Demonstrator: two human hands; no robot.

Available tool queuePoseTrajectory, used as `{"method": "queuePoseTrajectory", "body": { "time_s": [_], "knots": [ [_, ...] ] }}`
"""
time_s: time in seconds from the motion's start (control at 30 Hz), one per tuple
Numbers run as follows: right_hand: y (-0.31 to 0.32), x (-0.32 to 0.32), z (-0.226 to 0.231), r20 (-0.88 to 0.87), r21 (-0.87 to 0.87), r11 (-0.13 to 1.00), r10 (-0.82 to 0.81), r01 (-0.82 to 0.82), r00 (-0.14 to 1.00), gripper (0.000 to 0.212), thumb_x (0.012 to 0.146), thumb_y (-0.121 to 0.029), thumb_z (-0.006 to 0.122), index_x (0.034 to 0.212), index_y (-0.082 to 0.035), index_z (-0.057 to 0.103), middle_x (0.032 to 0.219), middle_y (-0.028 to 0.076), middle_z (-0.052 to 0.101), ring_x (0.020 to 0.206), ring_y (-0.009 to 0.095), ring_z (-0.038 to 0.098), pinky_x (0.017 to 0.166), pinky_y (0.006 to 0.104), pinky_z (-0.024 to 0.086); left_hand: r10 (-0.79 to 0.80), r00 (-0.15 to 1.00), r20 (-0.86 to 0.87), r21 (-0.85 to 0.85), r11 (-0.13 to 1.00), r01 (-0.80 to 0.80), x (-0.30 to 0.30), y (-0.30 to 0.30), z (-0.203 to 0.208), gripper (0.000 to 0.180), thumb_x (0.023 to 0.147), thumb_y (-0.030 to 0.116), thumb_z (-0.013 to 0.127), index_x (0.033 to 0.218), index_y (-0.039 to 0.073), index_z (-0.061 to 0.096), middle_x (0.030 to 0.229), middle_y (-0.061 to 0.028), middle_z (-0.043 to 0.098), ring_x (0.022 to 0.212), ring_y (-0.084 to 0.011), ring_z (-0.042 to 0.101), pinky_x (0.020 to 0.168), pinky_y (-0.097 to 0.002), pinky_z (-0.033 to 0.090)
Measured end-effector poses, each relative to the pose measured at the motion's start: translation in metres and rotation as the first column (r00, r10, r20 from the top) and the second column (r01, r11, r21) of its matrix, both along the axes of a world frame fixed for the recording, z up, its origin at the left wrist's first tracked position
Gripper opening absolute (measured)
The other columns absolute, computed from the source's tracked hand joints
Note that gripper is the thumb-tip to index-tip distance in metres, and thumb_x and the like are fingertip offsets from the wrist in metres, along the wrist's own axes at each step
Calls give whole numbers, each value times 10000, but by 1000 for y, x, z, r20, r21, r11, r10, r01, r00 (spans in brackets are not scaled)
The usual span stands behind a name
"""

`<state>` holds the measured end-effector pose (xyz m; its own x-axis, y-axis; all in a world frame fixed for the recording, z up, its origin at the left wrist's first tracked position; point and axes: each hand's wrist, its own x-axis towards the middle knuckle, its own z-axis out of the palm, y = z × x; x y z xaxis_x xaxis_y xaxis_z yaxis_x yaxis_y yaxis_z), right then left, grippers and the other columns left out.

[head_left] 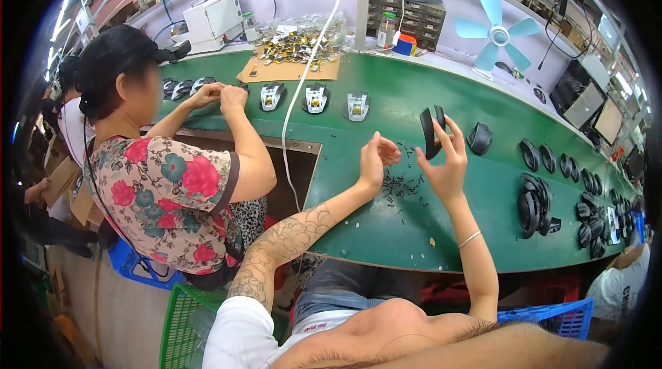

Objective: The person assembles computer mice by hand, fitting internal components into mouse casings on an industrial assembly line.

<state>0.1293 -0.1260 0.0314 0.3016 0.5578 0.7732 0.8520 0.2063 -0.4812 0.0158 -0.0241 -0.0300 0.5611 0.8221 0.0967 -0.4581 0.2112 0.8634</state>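
Right hand (445, 162) grip clamped on black mouse shell (432, 129), left hand (376, 159) fingers apart, screws (400, 183) scattered between.

A black computer-mouse shell (432, 131), curved and glossy, stands nearly upright, raised just above the green workbench (386, 224), over a scatter of small dark screws (398, 183).

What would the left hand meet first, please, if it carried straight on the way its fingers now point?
Probably the black mouse shell held up in the right hand. The left hand is empty, its fingers aimed rightward at it across a small gap above the scattered screws. Depth is hard to judge.
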Motion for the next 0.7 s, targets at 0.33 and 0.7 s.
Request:
{"method": "queuePoseTrajectory", "body": {
  "time_s": [0.33, 0.7],
  "knots": [
    [186, -4, -13, -38, -532, 844, -101, 65, 994, 699, 649, -307, 755, 1137, 107, 474, 924, 273, 601, 900, 365, 597, 779, 396, 495, 363, 883, 296, 835, 350, -424, -8, -2, 22, 445, 918, 272, 366, 596, -6, 498, 539, -88, 451, 464, -186, 454, 433, -287, 323],
    [244, -35, -54, 113, -693, 658, -303, 293, 946, 565, 735, -309, 690, 1107, 73, 502, 1040, 248, 570, 945, 387, 580, 786, 409, 499, 378, 854, 356, 686, 515, -514, -18, 2, 30, 401, 915, 216, 371, 599, -3, 482, 531, -81, 442, 471, -189, 446, 443, -292, 327]
  ]
}}
